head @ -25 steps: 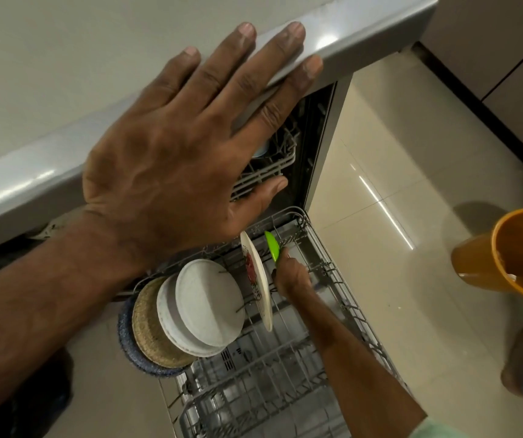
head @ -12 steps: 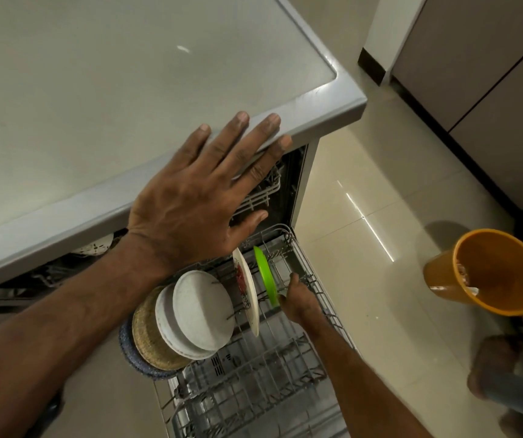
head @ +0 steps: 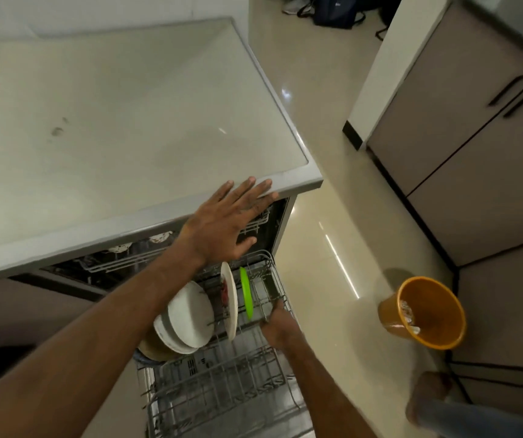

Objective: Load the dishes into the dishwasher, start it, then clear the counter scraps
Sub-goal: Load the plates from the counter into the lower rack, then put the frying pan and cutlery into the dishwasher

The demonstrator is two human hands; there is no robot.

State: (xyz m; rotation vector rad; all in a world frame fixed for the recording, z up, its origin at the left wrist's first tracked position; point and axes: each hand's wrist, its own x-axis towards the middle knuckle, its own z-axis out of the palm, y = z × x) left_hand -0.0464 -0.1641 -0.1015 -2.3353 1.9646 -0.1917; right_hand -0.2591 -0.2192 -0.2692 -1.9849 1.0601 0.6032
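Observation:
My left hand (head: 225,226) lies flat with straight fingers on the front edge of the pale counter (head: 127,121) above the open dishwasher. The lower rack (head: 222,390) is pulled out. In it stand two white plates (head: 190,314), a brown plate (head: 152,349), a white plate with a red pattern (head: 230,305) and a thin green plate (head: 247,292). My right hand (head: 280,327) is just right of the green plate and apart from it. Its fingers curl over the rack's wires.
The upper rack (head: 121,260) holds cups under the counter edge. An orange bucket (head: 424,311) with scraps stands on the tiled floor to the right. Grey cabinets (head: 475,137) line the right side. My foot (head: 427,396) shows at the lower right.
My right hand has let go of the green plate, which now stands in the rack, and has moved to the rack's wires. The view has pulled back and up from the counter.

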